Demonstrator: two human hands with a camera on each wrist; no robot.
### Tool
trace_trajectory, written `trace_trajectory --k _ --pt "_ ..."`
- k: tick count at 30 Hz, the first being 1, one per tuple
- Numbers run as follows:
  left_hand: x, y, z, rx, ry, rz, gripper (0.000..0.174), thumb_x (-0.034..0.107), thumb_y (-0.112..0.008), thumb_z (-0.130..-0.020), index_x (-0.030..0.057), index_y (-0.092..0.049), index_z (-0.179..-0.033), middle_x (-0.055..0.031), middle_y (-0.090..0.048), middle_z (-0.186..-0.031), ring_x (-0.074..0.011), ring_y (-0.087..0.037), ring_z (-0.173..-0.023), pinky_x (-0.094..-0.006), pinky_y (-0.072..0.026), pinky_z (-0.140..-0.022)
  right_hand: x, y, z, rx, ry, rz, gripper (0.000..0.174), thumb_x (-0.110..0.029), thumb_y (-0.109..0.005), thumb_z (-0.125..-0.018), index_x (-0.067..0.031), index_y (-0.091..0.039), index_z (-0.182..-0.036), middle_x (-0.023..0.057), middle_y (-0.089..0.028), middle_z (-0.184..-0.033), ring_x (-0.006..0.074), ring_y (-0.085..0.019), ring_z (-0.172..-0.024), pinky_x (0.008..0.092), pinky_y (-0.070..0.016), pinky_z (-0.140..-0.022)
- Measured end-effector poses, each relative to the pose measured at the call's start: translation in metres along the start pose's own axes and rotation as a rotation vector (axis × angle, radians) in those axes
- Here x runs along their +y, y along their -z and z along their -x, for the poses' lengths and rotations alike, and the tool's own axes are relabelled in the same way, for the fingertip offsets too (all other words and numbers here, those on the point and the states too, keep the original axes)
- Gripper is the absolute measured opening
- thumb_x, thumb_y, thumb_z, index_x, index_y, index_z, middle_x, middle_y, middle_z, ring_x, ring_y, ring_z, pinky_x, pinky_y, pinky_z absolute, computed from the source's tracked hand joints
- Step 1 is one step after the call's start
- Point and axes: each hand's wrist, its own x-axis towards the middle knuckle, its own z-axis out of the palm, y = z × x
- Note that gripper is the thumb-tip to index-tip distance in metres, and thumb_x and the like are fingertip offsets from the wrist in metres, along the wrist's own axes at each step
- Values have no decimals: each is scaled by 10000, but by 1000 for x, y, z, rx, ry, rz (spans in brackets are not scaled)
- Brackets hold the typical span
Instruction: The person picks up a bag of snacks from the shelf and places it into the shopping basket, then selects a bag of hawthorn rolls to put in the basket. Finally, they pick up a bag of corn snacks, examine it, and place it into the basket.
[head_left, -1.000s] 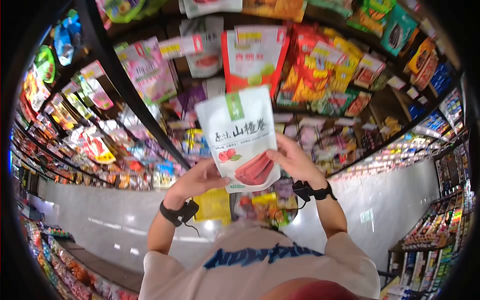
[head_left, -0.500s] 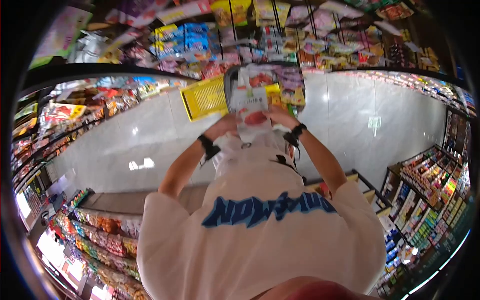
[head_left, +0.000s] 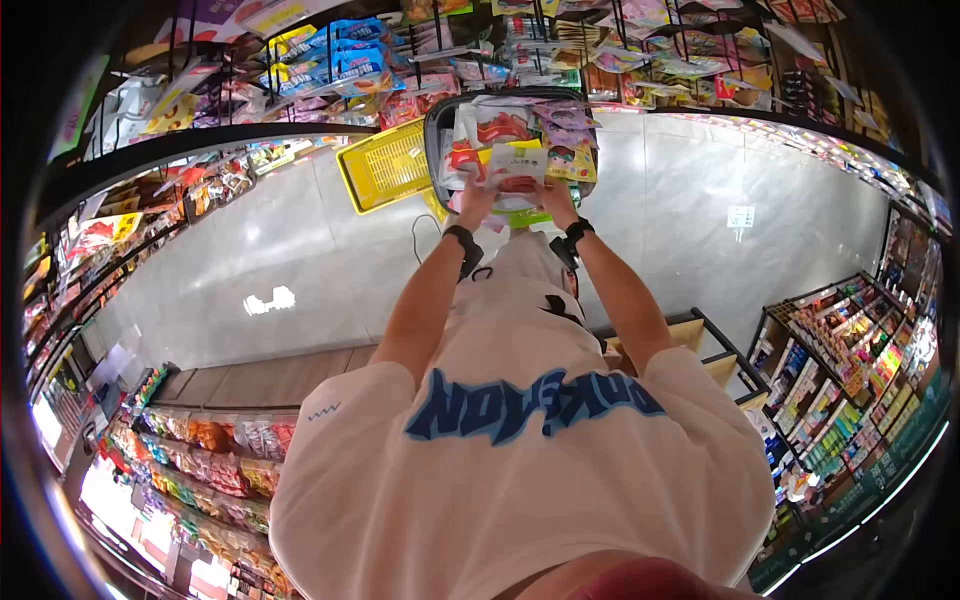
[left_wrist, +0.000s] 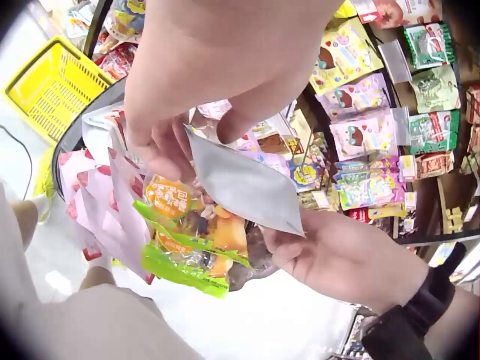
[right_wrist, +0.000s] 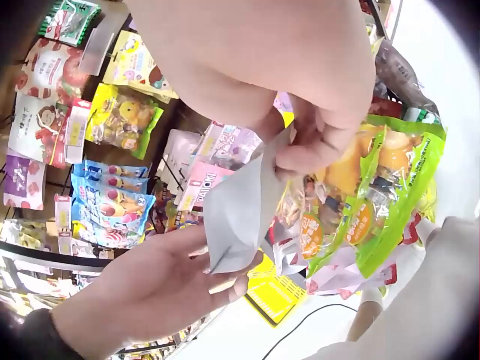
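Observation:
Both hands hold a white pouch (head_left: 517, 168) low over a dark-rimmed basket (head_left: 436, 122) filled with snack packs. The left hand (head_left: 477, 201) grips its left edge, and the right hand (head_left: 556, 200) grips the opposite edge. In the left wrist view the pouch's silver-grey underside (left_wrist: 251, 186) shows between the left hand (left_wrist: 217, 82) and the right hand (left_wrist: 345, 255). Beneath it lie green-edged clear bags (left_wrist: 195, 240). The right wrist view shows the pouch (right_wrist: 241, 210) pinched by the right hand (right_wrist: 300, 90), with the left hand (right_wrist: 150, 292) at its other end.
A yellow basket (head_left: 385, 170) adjoins the dark-rimmed one on its left. Racks of hanging snack packs (head_left: 350, 55) stand along the far side. More shelves (head_left: 850, 370) are at the right, with packaged goods (head_left: 215, 465) at lower left. Pale floor (head_left: 690, 230) lies between.
The pouch has moved from in front of the hanging packs down over the filled basket, still in both hands. The view has tilted down, and both arms now reach farther forward.

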Motion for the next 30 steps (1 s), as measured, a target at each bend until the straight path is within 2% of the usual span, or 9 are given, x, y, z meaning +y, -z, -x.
trace_trajectory --k 3,6,9,11,15,19,21,24,30 --pt "13 4 -2 -234 -11 -141 751 190 -686 -769 46 -315 -1406 -165 -607 -1119 -242 -627 -880 -354 -523 -670 2 2 -7 158 -54 75 289 -209 -579 -862 -7 -632 -1062 100 -663 -880 175 -645 -680 287 -503 -512" --pt "12 4 -4 -342 -63 -230 802 208 -692 -768 41 -274 -1432 -176 -589 -1153 -238 -606 -959 -345 -515 -727 40 6 -22 434 230 384 258 -165 -583 -844 8 -612 -1033 116 -660 -868 194 -653 -650 290 -522 -526" --pt "15 9 -9 -369 -25 -277 817 253 -700 -759 57 -278 -1430 -180 -582 -1163 -261 -611 -974 -362 -529 -742 89 12 -45 218 -59 97 230 -118 -570 -829 5 -584 -1022 105 -651 -846 212 -663 -653 299 -547 -555" --pt "2 6 -15 -285 -68 -305 809 267 -702 -752 71 -294 -1423 -180 -582 -1157 -275 -614 -974 -396 -544 -714 93 11 -37 166 -46 48 255 -88 -564 -811 4 -560 -1049 100 -642 -865 217 -667 -668 314 -564 -572" --pt "7 7 1 -210 152 -199 589 282 -699 -727 55 -529 -1244 -172 -604 -1157 -301 -647 -947 -429 -576 -679 56 6 0 81 -197 -94 330 -66 -571 -786 6 -531 -1105 97 -623 -935 223 -667 -735 336 -581 -608" --pt "-45 10 -32 -308 61 -333 577 269 -697 -729 70 -536 -1245 -130 -654 -1026 -277 -679 -788 -421 -570 -612 59 2 4 40 -115 70 348 -77 -574 -799 18 -525 -1131 116 -617 -996 221 -650 -853 332 -578 -634" --pt "-89 1 -64 -277 -84 -386 584 251 -698 -729 81 -530 -1261 -102 -669 -949 -248 -678 -743 -389 -556 -573 56 2 7 218 0 192 342 -80 -575 -811 16 -523 -1136 129 -625 -1004 221 -652 -851 326 -570 -624" --pt "-36 6 -21 -459 196 134 562 261 -705 -749 110 -535 -1262 -79 -655 -890 -213 -667 -708 -350 -526 -559 45 9 8 393 163 241 328 -80 -581 -827 8 -531 -1138 148 -637 -1016 223 -655 -863 323 -557 -618" --pt "45 -31 42 -464 237 -75 628 360 -702 -796 165 -400 -1311 -105 -640 -1010 -214 -648 -726 -348 -525 -618 43 33 -10 626 456 428 280 -102 -603 -848 -8 -560 -1108 159 -646 -1022 231 -682 -717 310 -551 -559"
